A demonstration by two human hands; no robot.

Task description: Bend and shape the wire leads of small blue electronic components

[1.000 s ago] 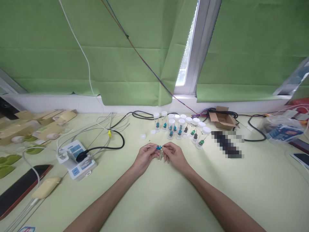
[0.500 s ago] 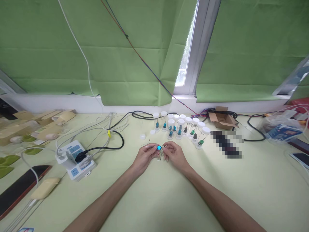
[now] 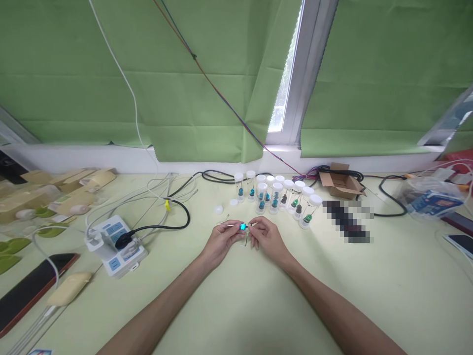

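Blue metallic piece [image 3: 243,227]: one, small, blocky, bright sheen; held just above the worktop [image 3: 236,305], between the two hands, in front of the vials. Finer shape too small to tell.

Left hand [image 3: 221,239]: thumb and fingers narrowed to a pinch on the left end of the blue piece. Right hand [image 3: 269,237]: fingertips drawn close together at its dark right end; other fingers curled below. Exact contact there cannot be made out.

Thin metal wire [image 3: 226,225]: straight, slender, running leftward from the left hand. Bent metal rod [image 3: 246,240]: L-shaped at its foot, hanging between the hands; whether joined to the blue piece, cannot tell.

Handling, as judged: light and stiff; smooth faces likely slippery under dry fingertips. Best gripped across the blue body; the wire looks apt to bend if used as a handle.

Vials [image 3: 274,201]: a cluster, upright, clear cylindrical walls, probably plastic; round white caps; blue, green and dark pieces with thin wires inside.

Loose cap [image 3: 234,202] and translucent cap [image 3: 219,209]: white and disc-like, near the vials, to their left.

Carton [image 3: 342,185]: brown cardboard, flaps open, right of the vials.

Power strip [image 3: 114,246]: white, rigid, blue socket panels, black plug inserted.

Blinds [image 3: 207,98]: green, matte, creased cloth-like sheet behind the worktop.
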